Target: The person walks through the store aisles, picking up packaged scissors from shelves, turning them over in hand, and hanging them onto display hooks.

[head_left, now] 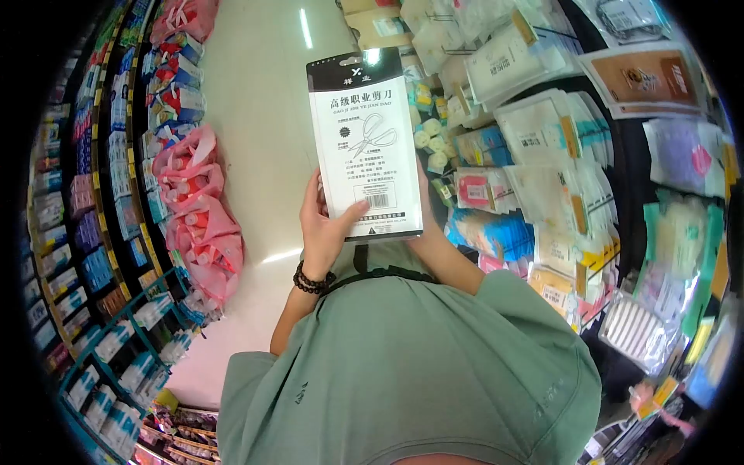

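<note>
A scissors package [364, 147] is held up in front of my body, its printed white back with a black top facing me. A line drawing of scissors and a barcode show on it. My left hand [325, 221] grips the lower left edge, thumb lying across the front near the barcode and a dark bead bracelet at the wrist. On the other side, my right hand [425, 209] is at the lower right edge, its fingers mostly hidden behind the package. The scissors themselves are not visible from this side.
Shelves of boxed goods [120, 178] line the left, with pink plastic bags [198, 225] along the aisle side. To the right, hooks carry several hanging packets [554, 147] close to my right arm. A pale floor [260, 101] runs between them.
</note>
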A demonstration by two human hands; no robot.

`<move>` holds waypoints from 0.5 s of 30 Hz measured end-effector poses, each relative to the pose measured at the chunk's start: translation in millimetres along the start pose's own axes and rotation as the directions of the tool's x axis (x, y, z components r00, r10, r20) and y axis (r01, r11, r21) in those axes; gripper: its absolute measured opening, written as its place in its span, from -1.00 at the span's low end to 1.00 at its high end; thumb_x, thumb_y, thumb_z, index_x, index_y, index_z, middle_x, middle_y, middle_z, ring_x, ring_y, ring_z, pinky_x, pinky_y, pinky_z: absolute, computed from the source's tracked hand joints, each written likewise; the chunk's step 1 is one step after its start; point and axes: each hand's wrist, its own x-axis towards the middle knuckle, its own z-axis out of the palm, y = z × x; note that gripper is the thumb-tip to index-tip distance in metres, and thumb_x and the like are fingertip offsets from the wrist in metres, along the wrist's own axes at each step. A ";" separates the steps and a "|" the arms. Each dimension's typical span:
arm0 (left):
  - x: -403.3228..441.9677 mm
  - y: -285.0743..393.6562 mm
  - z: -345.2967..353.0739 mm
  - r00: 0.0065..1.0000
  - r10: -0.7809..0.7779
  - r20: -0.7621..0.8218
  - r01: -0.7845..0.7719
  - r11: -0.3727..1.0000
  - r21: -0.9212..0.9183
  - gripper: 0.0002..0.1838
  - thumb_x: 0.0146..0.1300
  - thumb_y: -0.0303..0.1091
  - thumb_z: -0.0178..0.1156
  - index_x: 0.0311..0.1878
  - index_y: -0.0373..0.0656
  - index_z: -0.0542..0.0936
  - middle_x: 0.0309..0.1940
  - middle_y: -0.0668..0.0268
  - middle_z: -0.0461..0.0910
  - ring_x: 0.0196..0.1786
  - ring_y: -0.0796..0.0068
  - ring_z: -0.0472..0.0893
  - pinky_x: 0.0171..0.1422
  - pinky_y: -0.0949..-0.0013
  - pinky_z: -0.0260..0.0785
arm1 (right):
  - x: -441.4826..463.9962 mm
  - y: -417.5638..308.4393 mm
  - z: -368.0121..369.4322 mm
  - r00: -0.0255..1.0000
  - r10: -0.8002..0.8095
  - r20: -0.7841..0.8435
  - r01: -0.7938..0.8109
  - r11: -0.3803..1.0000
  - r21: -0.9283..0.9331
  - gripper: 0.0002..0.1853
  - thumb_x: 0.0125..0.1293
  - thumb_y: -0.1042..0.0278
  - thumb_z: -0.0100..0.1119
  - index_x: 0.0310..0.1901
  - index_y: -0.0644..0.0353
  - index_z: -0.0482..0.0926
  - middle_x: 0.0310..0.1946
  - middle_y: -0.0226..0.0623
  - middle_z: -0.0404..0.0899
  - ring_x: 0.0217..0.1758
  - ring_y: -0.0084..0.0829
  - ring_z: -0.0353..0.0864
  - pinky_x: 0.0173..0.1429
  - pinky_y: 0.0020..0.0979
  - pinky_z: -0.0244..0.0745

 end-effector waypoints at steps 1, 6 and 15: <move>8.5 3.0 2.9 1.000 -0.009 -0.028 0.009 1.000 0.013 -0.15 0.09 -0.48 0.40 0.38 -0.45 0.14 0.07 0.04 0.54 0.07 0.35 0.58 0.15 0.34 0.46 | 8.7 -5.2 0.9 0.999 -0.037 -0.035 0.034 0.996 -0.077 -0.36 0.47 -0.13 -0.27 0.34 0.25 0.26 0.18 -0.10 0.46 0.14 -0.20 0.56 0.17 -0.21 0.55; 89.6 26.1 12.9 0.984 0.001 -0.179 0.003 1.000 0.025 -0.21 0.11 -0.49 0.39 0.35 -0.45 0.19 0.01 0.06 0.57 0.04 0.37 0.60 0.13 0.34 0.46 | 87.3 -42.0 10.0 0.996 0.086 0.039 -0.090 0.989 0.114 -0.35 0.47 -0.13 -0.28 0.35 0.25 0.24 0.21 -0.07 0.44 0.15 -0.18 0.56 0.19 -0.20 0.55; 227.6 73.7 -15.8 0.904 0.392 -0.168 -0.278 0.841 0.465 0.09 0.01 -0.37 0.48 0.48 -0.30 -0.06 0.39 -0.07 0.12 0.34 0.16 0.35 0.39 0.15 0.23 | 186.9 -83.2 26.3 0.985 0.171 0.031 -0.173 0.984 0.052 -0.37 0.49 -0.07 -0.30 0.38 0.27 0.19 0.25 -0.02 0.40 0.24 -0.12 0.49 0.25 -0.13 0.50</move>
